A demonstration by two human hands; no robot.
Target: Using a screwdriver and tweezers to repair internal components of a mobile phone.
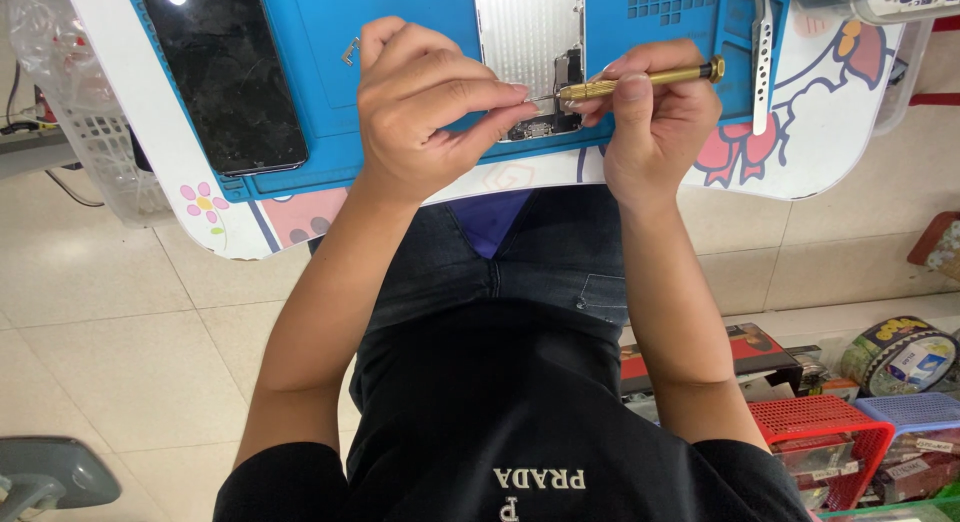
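Gripping slim brass screwdriver, hands meet over metal phone chassis.

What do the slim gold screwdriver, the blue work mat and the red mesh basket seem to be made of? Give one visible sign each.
Slim gold screwdriver: probably metal, brass-coloured, with bright glints along the shaft. Blue work mat: likely rubber or silicone, matt, with moulded square pockets. Red mesh basket: likely plastic, uniform colour and a moulded grid.

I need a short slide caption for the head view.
Both hands work a brass screwdriver on an opened phone.
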